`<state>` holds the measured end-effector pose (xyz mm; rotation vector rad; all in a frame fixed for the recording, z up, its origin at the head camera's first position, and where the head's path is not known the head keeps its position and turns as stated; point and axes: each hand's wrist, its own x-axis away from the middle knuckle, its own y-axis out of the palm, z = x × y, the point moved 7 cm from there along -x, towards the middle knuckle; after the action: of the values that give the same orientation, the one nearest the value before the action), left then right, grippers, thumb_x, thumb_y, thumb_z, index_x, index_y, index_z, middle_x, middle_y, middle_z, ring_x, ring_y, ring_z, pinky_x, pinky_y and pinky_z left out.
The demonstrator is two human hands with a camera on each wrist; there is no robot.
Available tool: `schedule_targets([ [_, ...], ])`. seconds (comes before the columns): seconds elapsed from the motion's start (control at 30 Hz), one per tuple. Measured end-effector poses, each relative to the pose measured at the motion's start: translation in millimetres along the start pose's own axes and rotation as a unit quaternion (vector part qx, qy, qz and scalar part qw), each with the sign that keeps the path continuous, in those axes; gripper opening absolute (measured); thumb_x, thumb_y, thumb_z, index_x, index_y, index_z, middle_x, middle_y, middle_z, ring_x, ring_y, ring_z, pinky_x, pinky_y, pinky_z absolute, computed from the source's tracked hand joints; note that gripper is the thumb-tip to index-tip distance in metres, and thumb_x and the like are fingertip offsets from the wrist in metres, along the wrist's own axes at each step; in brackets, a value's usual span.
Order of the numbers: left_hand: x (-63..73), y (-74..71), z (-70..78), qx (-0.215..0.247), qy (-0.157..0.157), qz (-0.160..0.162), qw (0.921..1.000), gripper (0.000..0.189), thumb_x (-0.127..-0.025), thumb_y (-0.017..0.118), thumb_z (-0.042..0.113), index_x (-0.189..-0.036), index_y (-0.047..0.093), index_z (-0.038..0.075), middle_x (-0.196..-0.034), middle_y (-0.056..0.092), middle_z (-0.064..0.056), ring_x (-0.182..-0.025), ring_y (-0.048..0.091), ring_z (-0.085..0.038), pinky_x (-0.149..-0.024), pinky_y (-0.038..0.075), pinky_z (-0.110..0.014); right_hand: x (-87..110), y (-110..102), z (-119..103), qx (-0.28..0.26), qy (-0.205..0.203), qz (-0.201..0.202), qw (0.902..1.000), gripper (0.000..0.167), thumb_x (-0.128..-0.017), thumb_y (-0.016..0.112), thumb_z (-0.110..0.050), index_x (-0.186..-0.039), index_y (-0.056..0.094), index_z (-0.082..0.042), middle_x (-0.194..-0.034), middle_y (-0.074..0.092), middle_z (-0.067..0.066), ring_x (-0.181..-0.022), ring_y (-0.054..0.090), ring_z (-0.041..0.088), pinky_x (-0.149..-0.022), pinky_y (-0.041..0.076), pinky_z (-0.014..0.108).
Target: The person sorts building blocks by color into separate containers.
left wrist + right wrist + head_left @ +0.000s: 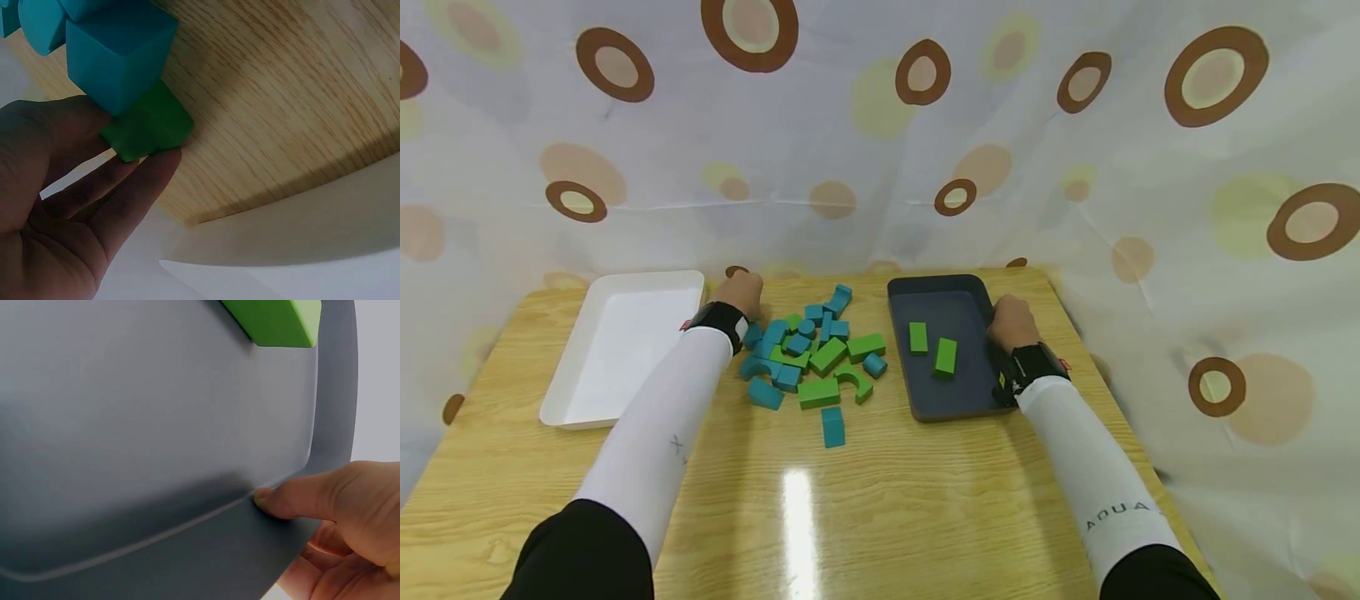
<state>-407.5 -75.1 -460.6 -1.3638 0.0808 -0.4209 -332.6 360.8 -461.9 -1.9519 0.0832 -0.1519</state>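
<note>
My left hand (741, 292) is at the far left side of a pile of wooden-style blocks. In the left wrist view its thumb and fingertips pinch a green block (156, 122), which sits right against a blue block (119, 50); the head view hides that green block behind the hand. My right hand (1011, 321) grips the right wall of a dark grey tray (951, 408), thumb inside and fingers outside. Two green blocks lie in this tray, a nearer one (946, 357) and a farther one (917, 337).
A white tray (568, 412) stands to the left. Blue and green blocks, among them a green arch (856, 382), are heaped mid-table. One blue block (832, 427) lies nearer me. A patterned curtain (835, 125) hangs behind the wooden table (880, 508).
</note>
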Motion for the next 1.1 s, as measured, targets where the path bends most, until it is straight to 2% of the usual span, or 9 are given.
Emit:
schedule_targets([
  [0.2, -8.8, -2.4, 8.3, -0.001, 0.006, -0.002, 1.0, 0.025, -0.093, 0.059, -0.007, -0.071, 0.053, 0.004, -0.063, 0.041, -0.005, -0.057, 0.042, -0.02, -0.056, 0.037, -0.034, -0.5, 0.9, 1.6, -0.007, -0.009, 0.002, 0.9999, 0.039, -0.079, 0.057, 0.011, -0.055, 0.039, -0.014, -0.056, 0.035, -0.001, -0.052, 0.035, 0.017, -0.048, 0.031, 0.031],
  [0.3, -13.3, -10.2, 24.2, -0.003, 0.025, 0.002, 0.9997, 0.032, -0.092, 0.06, -0.007, -0.066, 0.047, 0.007, -0.06, 0.032, -0.002, -0.057, 0.038, -0.019, -0.056, 0.034, -0.033, -0.3, 0.6, 3.5, -0.008, -0.006, 0.003, 0.9999, 0.039, -0.078, 0.057, 0.011, -0.054, 0.039, -0.014, -0.056, 0.035, -0.001, -0.052, 0.034, 0.017, -0.048, 0.03, 0.031],
  [0.4, -18.5, -19.1, 46.9, -0.011, 0.053, 0.02, 0.9984, 0.029, -0.091, 0.064, -0.006, -0.069, 0.049, 0.007, -0.061, 0.039, -0.003, -0.061, 0.04, -0.021, -0.06, 0.034, -0.034, -0.3, 0.8, 4.9, -0.007, -0.002, 0.002, 1.0, 0.039, -0.079, 0.057, 0.012, -0.054, 0.04, -0.013, -0.056, 0.035, -0.001, -0.051, 0.034, 0.017, -0.048, 0.029, 0.031],
  [0.5, -24.8, -24.8, 75.6, -0.031, 0.081, 0.045, 0.9952, 0.021, -0.092, 0.065, -0.004, -0.075, 0.056, 0.005, -0.068, 0.051, -0.008, -0.066, 0.048, -0.023, -0.063, 0.038, -0.036, -0.8, 1.2, 3.7, -0.007, -0.006, 0.001, 1.0, 0.037, -0.08, 0.056, 0.011, -0.055, 0.042, -0.012, -0.056, 0.036, 0.0, -0.051, 0.035, 0.017, -0.048, 0.03, 0.03],
  [0.63, -28.9, -27.9, 129.5, -0.053, 0.115, 0.066, 0.9897, 0.009, -0.095, 0.064, -0.002, -0.086, 0.063, 0.002, -0.083, 0.065, -0.015, -0.076, 0.061, -0.028, -0.068, 0.044, -0.037, -1.2, 0.8, 3.3, -0.006, -0.002, 0.006, 1.0, 0.036, -0.08, 0.056, 0.012, -0.055, 0.044, -0.012, -0.056, 0.038, 0.0, -0.051, 0.036, 0.017, -0.047, 0.03, 0.031],
  [0.8, -28.6, -23.2, 198.7, -0.049, 0.142, 0.058, 0.9869, 0.005, -0.097, 0.063, 0.001, -0.094, 0.067, 0.004, -0.095, 0.07, -0.014, -0.089, 0.068, -0.029, -0.073, 0.048, -0.036, -0.3, -0.5, 1.7, -0.007, -0.005, 0.016, 0.9998, 0.04, -0.08, 0.054, 0.013, -0.054, 0.039, -0.013, -0.055, 0.036, 0.0, -0.051, 0.034, 0.017, -0.047, 0.029, 0.031],
  [0.9, -25.6, -16.2, 231.8, -0.095, 0.164, 0.059, 0.9801, 0.006, -0.099, 0.063, 0.008, -0.098, 0.069, 0.006, -0.098, 0.073, -0.011, -0.092, 0.071, -0.027, -0.075, 0.055, -0.039, 0.3, 0.4, 0.6, -0.009, -0.002, 0.017, 0.9998, 0.039, -0.081, 0.054, 0.012, -0.055, 0.04, -0.013, -0.056, 0.038, 0.001, -0.051, 0.036, 0.017, -0.047, 0.03, 0.031],
  [1.03, -19.3, 0.4, 262.7, -0.076, 0.187, 0.03, 0.979, 0.011, -0.102, 0.058, 0.01, -0.101, 0.069, 0.005, -0.096, 0.072, -0.011, -0.085, 0.071, -0.024, -0.07, 0.052, -0.035, 1.0, 0.8, 0.8, -0.003, 0.006, 0.02, 0.9998, 0.037, -0.081, 0.055, 0.011, -0.055, 0.042, -0.012, -0.057, 0.042, 0.001, -0.051, 0.039, 0.018, -0.047, 0.032, 0.031],
  [1.1, -15.6, 8.0, 273.3, -0.032, 0.191, 0.005, 0.9811, 0.013, -0.103, 0.057, 0.009, -0.103, 0.069, 0.004, -0.097, 0.071, -0.013, -0.085, 0.071, -0.024, -0.068, 0.048, -0.033, 1.0, 0.1, 0.6, -0.002, 0.005, 0.021, 0.9998, 0.038, -0.081, 0.056, 0.012, -0.055, 0.041, -0.012, -0.056, 0.04, 0.001, -0.051, 0.038, 0.017, -0.047, 0.031, 0.031],
])
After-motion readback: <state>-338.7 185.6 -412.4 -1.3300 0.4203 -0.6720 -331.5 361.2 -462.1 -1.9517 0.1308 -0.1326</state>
